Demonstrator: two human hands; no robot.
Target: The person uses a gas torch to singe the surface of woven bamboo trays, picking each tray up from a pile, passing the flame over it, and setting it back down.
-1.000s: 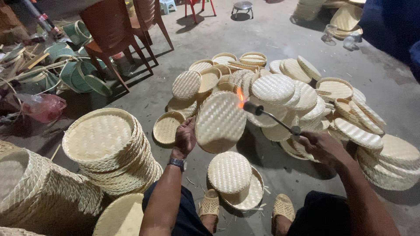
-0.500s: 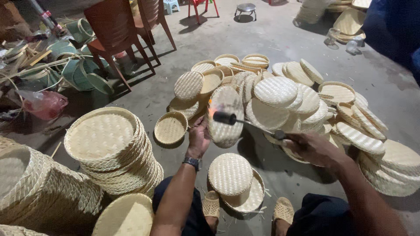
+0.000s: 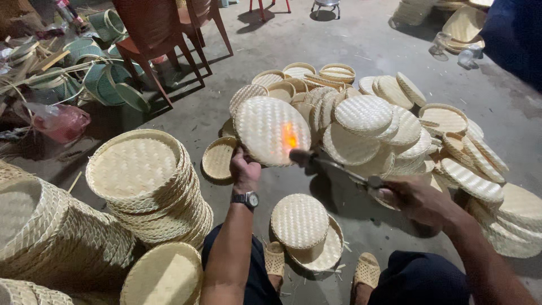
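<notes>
Gripping the lower edge of a round woven lid (image 3: 271, 130) with the left hand (image 3: 244, 169), fingers closed on the rim, holding it upright above the floor (image 3: 316, 39). Clasping a torch (image 3: 339, 168) in the right hand (image 3: 415, 199), its flame (image 3: 289, 136) licking the lid's face. Sitting among stacked baskets (image 3: 148, 183).

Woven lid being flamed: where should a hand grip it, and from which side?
Grip the woven lid at its bottom rim, coming from below, as the left hand does. It stands on edge facing the torch, whose flame licks its centre-right, so the low edge is probably safest.
</notes>
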